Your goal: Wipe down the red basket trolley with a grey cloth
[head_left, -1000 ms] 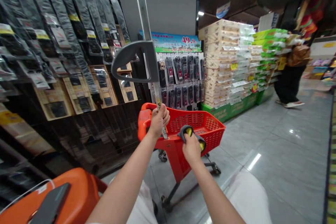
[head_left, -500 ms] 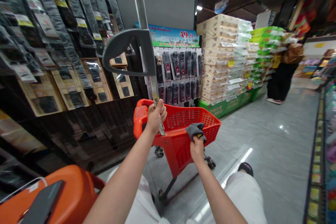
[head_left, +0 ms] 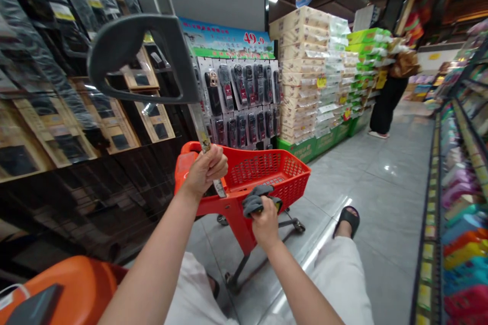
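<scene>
My left hand [head_left: 207, 171] is wrapped round the lower part of a metal pole with a grey loop handle [head_left: 182, 56]. The pole leans up and left, and its lower end is beside the red shopping cart [head_left: 259, 166]. In my right hand [head_left: 265, 223] is a bunched grey cloth [head_left: 259, 200] with a dark and yellow part showing. Fingers close round the cloth at the near side of the cart, and whether it touches the basket I cannot tell.
An orange stool [head_left: 72, 287] with a dark device [head_left: 32, 307] on it stands at lower left. Packaged goods [head_left: 244, 91] hang on the wall. Stacked boxes [head_left: 301, 81] and a person [head_left: 392, 86] are farther back. A shelf [head_left: 430, 203] lines the right side.
The view has turned slightly right, so most things sit farther left. The grey cloth has come nearer, down and left with my right hand. The pole's handle appears larger.
</scene>
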`<state>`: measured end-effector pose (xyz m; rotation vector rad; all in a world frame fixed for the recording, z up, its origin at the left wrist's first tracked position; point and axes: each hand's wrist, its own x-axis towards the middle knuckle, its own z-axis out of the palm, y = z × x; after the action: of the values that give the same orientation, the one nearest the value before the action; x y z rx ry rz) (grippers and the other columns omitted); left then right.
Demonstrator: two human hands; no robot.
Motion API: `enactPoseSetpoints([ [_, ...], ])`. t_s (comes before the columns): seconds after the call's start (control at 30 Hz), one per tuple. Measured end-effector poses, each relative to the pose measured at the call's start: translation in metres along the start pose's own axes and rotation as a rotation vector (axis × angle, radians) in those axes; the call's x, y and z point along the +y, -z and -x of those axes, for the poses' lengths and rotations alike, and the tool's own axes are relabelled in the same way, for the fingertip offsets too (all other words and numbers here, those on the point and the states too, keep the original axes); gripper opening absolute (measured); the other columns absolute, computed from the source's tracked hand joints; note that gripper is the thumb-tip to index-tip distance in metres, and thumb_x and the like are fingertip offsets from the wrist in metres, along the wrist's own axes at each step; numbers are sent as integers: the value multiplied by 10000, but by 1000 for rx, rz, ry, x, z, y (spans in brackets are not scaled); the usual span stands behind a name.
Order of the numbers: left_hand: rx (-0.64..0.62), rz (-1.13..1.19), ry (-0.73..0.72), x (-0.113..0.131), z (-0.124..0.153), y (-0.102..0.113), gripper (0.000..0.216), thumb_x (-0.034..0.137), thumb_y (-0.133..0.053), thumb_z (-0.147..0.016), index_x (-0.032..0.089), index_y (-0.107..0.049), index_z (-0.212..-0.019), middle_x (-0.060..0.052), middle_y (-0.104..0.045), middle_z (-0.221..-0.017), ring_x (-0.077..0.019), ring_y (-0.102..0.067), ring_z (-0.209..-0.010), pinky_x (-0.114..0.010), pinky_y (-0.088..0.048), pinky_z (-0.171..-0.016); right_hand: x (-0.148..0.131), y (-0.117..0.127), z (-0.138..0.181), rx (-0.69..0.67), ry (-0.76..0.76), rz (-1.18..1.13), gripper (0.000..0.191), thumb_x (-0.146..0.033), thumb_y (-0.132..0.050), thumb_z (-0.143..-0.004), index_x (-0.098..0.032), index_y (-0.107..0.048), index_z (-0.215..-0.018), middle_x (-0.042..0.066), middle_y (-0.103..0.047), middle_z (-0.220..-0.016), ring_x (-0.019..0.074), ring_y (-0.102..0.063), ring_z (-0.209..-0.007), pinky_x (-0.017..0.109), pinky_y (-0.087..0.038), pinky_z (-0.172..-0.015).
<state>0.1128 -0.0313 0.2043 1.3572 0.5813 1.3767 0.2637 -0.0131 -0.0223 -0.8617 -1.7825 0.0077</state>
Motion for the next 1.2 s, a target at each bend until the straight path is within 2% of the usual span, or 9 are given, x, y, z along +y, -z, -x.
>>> enactPoseSetpoints([
  [0.17,-37,28,2,-4,-1,2,532,475,-658,-809,169,-358,-495,85,-256,-353,-23,-179,-288,-149,-141,-320,57,8,5,120,-202,-152,344,-31,-442,-782,-212,-702,-916,85,-555,-1050,220,-511,-1004,397,-439,-921],
  [0.27,-8,25,-21,-7,-1,0,539,483,-674,-793,170,-352,-496,86,-257,-357,-21,-187,-286,-142,-151,-316,68,10,3,106,-257,-162,342,-46,-443,-765,-206,-694,-934,88,-554,-1017,227,-517,-981,398,-446,-908],
  [0.4,30,15,-30,-8,-4,-2,559,493,-699,-768,171,-331,-496,90,-246,-358,-15,-185,-284,-132,-164,-312,39,5,-4,71,-253,-111,397,1,-420,-704,-213,-696,-893,92,-545,-1046,249,-492,-1063,432,-423,-950],
  [0.53,47,-5,-41,-9,-6,-4,565,484,-701,-767,170,-318,-494,92,-238,-360,-13,-180,-286,-131,-165,-312,-6,-1,-9,36,-136,-130,404,19,-440,-695,-235,-701,-869,79,-533,-1063,233,-493,-1062,411,-435,-935],
  [0.63,69,-28,-50,-9,-5,-6,548,462,-692,-780,167,-328,-497,88,-253,-365,-16,-192,-291,-134,-175,-316,-13,-3,-9,19,-90,-102,375,-3,-484,-714,-253,-709,-880,73,-537,-1054,227,-498,-1034,401,-447,-910],
  [0.8,79,-55,-60,-8,-5,-9,532,447,-672,-798,165,-335,-498,84,-263,-372,-18,-203,-296,-134,-189,-317,48,1,-5,10,-160,33,293,-54,-530,-721,-231,-723,-852,90,-557,-1103,248,-490,-1062,395,-433,-921],
  [1.03,92,-34,-40,-10,-12,-9,531,426,-705,-763,176,-332,-479,87,-238,-356,-20,-183,-282,-145,-180,-298,175,31,-33,-13,-639,131,300,-49,-471,-718,-139,-722,-856,114,-569,-1010,195,-498,-884,317,-370,-790],
  [1.13,125,-25,-32,-12,-15,-10,529,412,-725,-737,180,-337,-463,83,-240,-348,-22,-181,-271,-155,-163,-291,200,34,-49,-10,-727,112,331,-34,-419,-729,-86,-705,-889,119,-580,-953,157,-487,-785,305,-338,-722],
  [1.2,129,-23,-29,-12,-17,-11,528,413,-729,-732,178,-341,-461,82,-245,-346,-22,-183,-267,-158,-161,-289,200,25,-54,-15,-764,85,325,-44,-402,-748,-67,-691,-893,97,-595,-852,143,-475,-724,294,-323,-680],
])
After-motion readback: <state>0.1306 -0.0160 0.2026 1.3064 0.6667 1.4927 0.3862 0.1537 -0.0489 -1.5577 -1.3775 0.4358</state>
